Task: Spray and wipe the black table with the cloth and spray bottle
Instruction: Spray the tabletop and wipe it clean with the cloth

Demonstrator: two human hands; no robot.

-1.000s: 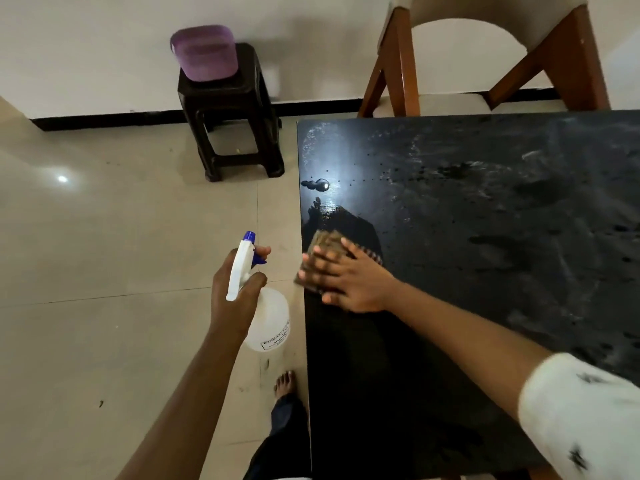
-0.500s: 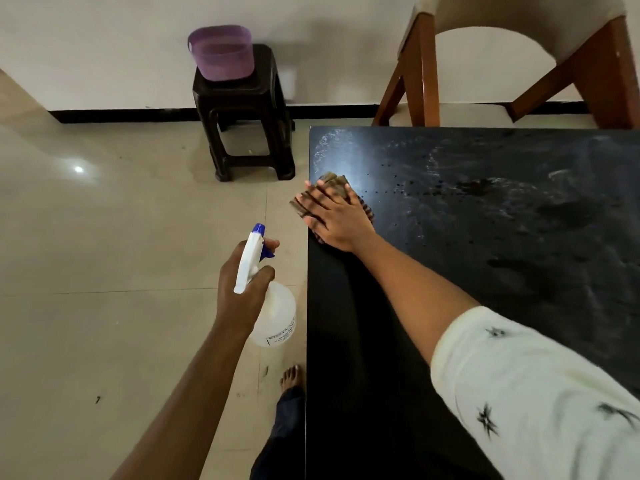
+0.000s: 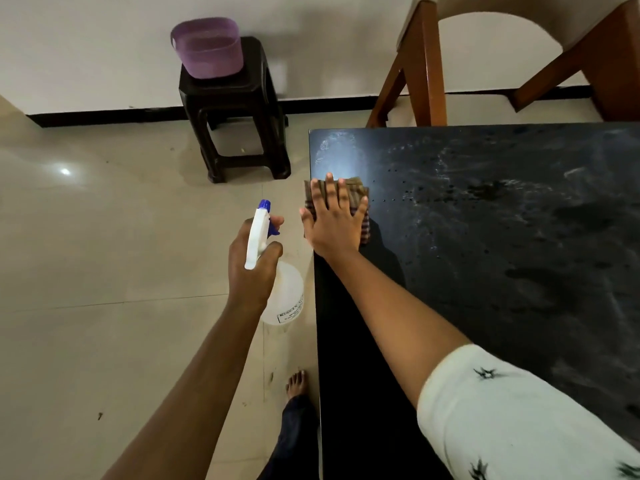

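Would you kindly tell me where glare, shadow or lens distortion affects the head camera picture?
Head view: glare whitens the far left corner of the black table; a small light reflection dots the floor; the table's near left strip sinks into shadow; wide-angle stretch swells the sleeve at lower right; the right hand and cloth look sharp.

Open black table [image 3: 485,271] stretches right of the cloth [image 3: 356,189]; chair legs [image 3: 424,64] stand beyond its far edge.

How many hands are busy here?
2. The left hand grips the spray bottle beside the black table; the right hand presses the cloth near its far left corner.
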